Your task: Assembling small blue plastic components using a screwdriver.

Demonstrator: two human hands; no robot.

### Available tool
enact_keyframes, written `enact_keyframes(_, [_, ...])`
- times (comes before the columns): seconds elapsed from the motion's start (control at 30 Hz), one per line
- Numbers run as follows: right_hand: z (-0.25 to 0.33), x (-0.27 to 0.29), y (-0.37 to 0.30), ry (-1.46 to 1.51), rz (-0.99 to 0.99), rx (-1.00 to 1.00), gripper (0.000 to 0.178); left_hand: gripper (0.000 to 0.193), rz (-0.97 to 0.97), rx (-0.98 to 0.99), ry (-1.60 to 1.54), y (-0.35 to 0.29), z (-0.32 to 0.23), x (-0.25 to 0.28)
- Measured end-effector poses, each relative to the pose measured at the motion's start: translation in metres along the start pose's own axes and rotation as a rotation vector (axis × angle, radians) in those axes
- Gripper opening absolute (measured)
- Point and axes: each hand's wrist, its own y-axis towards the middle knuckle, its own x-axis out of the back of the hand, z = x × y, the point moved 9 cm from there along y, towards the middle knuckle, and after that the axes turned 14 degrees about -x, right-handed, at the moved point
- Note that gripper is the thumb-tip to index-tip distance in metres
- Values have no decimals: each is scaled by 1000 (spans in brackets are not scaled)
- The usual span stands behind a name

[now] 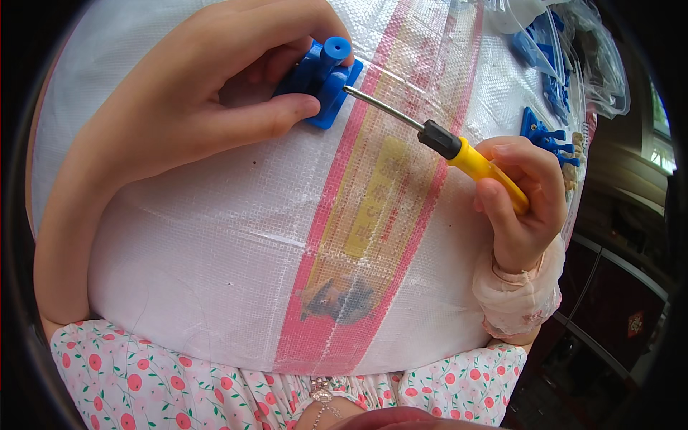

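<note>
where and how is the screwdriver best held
Probably by its yellow handle, from the lower right, fingers wrapped around as the right hand does: the handle is thick and points that way, while the thin metal shaft slants up-left toward the blue part in the left hand.

White woven sheet (201,236) beneath blue part (531,125), clear bag (605,68)

Place: looks like a home, but I can't be sure | right side: dark red doors (620,287), like a cupboard's, with a little red sticker (635,323) | higher up: bright window (660,143) | close by: flowery clothes (143,376)
</note>
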Motion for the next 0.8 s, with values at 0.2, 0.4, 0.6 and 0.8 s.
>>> enact_keyframes(0.2, [-4,4,-2,-58,-58,-72,23,38,-8,8,-18,-1,1,-2])
enact_keyframes(0.4, [-4,3,-1,-51,-32,-72,25,37,-3,10,-22,-2,2,-2])
enact_keyframes(0.6, [-4,3,-2,-40,-37,-78,29,37,13,12,-33,-2,2,-3])
enact_keyframes(0.8, [-3,2,-2,-60,-51,-51,28,38,-4,-1,-23,-2,1,-2])
